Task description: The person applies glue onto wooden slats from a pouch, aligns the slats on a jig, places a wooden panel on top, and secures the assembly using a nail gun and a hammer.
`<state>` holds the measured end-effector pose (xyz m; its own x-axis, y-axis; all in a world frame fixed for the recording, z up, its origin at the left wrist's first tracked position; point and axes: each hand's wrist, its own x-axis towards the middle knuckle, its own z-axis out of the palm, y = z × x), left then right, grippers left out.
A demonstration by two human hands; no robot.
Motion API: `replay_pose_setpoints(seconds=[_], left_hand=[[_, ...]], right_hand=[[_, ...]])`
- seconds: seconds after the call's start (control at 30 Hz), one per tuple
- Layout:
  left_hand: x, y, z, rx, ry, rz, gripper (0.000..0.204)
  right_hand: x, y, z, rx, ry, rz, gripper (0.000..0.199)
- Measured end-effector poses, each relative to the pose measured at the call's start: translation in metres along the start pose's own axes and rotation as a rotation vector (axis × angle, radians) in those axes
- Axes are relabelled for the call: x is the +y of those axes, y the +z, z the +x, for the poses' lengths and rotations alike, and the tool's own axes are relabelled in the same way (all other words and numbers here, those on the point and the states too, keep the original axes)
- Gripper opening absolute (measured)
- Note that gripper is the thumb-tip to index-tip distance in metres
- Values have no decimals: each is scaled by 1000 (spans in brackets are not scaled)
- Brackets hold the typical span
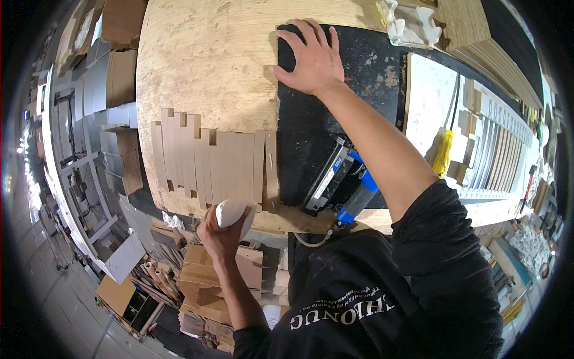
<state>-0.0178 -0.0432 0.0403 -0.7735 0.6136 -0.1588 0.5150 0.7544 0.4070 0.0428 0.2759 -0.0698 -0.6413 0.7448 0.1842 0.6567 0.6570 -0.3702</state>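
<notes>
My left hand is closed round a white bottle, its rounded end facing up, just off the front edge of the workbench. Beside it lies a row of light brown board strips set edge to edge, their ends uneven. Fingers spread, my right hand rests flat on the far left corner of a black mat. On the near part of that mat lies a blue and black nail gun with a hose at its lower end. Nothing shows in my right hand.
The wooden workbench carries a yellow tool, a white panel and more strips at the right. A crumpled clear plastic piece sits at the far edge near stacked boards. Cardboard boxes stand below the front edge.
</notes>
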Motion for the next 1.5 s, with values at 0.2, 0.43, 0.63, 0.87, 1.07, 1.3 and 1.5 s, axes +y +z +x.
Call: replay_pose_setpoints(seconds=[0.2,0.43,0.63,0.87,1.07,1.3,1.5], left_hand=[[-1,-1,4,-69,-17,45,42],[6,1,13,-22,19,45,44],[12,3,19,-10,64,33,42],[20,2,30,-35,85,48,43],[26,3,44,-47,74,90,47],[30,16,66,57,238,42,42],[40,25,89,46,183,73,49]], right_hand=[[1,1,-1,0,3,-9,64],[0,0,1,-5,-1,1,65],[1,0,0,-5,5,9,64],[1,-3,0,-51,12,-1,67],[-2,-7,1,-79,22,-1,67],[-1,-6,-1,-74,17,21,66],[0,-1,0,-73,19,31,67]])
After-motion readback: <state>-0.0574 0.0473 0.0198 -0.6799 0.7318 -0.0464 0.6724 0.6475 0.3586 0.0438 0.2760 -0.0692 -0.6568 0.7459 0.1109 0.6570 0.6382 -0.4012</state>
